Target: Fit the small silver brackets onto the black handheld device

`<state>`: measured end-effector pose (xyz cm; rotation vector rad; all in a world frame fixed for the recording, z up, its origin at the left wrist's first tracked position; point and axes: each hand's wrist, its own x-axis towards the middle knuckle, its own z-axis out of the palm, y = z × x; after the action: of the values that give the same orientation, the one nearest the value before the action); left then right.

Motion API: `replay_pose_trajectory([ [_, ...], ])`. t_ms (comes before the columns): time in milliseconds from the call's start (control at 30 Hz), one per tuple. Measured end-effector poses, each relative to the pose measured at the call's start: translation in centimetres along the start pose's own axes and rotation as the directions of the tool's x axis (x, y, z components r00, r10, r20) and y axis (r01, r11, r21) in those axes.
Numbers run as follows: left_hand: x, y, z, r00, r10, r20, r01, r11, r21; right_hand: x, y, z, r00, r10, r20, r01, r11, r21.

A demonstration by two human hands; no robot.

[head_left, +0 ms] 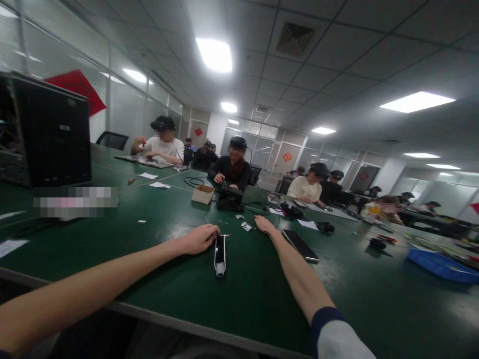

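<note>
A slim white device with a long dark face point(220, 253), pen-like in shape, lies on the green table with its grey end towards me. At its far end is my left hand point(201, 238), fingers curled and closed against the device's upper left edge. A thin light piece juts out there, too small to name. My right hand point(265, 225) rests farther out, fingers stretched out and lowered to the tabletop. Just left of those fingers are small white-and-metal parts point(246, 227). A dark flat phone-like slab point(300, 245) lies right of my right forearm.
The green table point(168, 294) bears a small cardboard box point(202, 194), a black computer tower point(52, 129), paper slips point(160, 185), black items point(326, 227) and a blue tray point(441, 267). Across it a person in black point(235, 169) works behind a black object point(229, 198); other people sit around.
</note>
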<state>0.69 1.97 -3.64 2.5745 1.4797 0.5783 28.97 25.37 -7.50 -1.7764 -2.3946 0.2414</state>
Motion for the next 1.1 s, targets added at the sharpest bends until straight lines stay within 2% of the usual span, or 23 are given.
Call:
replay_pose_trajectory([
  [200,-0.1,0.3,-0.3,0.999,-0.033,0.021,0.033,0.999,0.003,-0.5,-1.1,-0.3,0.997,-0.079,0.015,0.079,0.996,0.030],
  [300,-0.1,0.0,-0.3,0.999,-0.036,0.023,0.036,0.999,-0.001,-0.4,-1.9,-1.1,0.995,-0.098,0.037,0.096,0.994,0.050],
  [533,-0.1,0.0,-0.4,0.998,-0.046,0.042,0.046,0.999,-0.009,-0.6,-2.6,-5.0,0.964,-0.120,0.237,0.096,0.989,0.112],
  [600,-0.1,0.2,-0.5,0.997,-0.053,0.048,0.054,0.998,-0.011,-0.9,-2.5,-6.0,0.967,-0.123,0.222,0.101,0.989,0.106],
  [700,-0.2,0.3,-0.6,0.997,-0.053,0.053,0.054,0.998,-0.013,-1.2,-2.0,-6.8,0.990,-0.088,0.107,0.084,0.996,0.041],
  [767,-0.2,0.2,-0.5,0.998,-0.042,0.044,0.043,0.999,-0.009,-1.3,-1.5,-6.8,0.997,-0.049,0.057,0.049,0.999,0.005],
  [867,-0.1,-0.1,-0.2,1.000,-0.018,0.025,0.018,1.000,-0.006,-1.4,-0.8,-6.0,0.999,0.023,0.047,-0.022,1.000,-0.022],
  [1000,0.0,-0.5,0.1,1.000,-0.008,0.010,0.008,1.000,-0.011,-1.7,-0.6,-4.8,0.993,0.097,0.070,-0.096,0.995,-0.023],
  [1100,0.0,-0.4,0.0,1.000,-0.013,0.022,0.013,1.000,-0.020,-1.7,-1.1,-4.7,0.988,0.098,0.121,-0.100,0.995,0.011],
])
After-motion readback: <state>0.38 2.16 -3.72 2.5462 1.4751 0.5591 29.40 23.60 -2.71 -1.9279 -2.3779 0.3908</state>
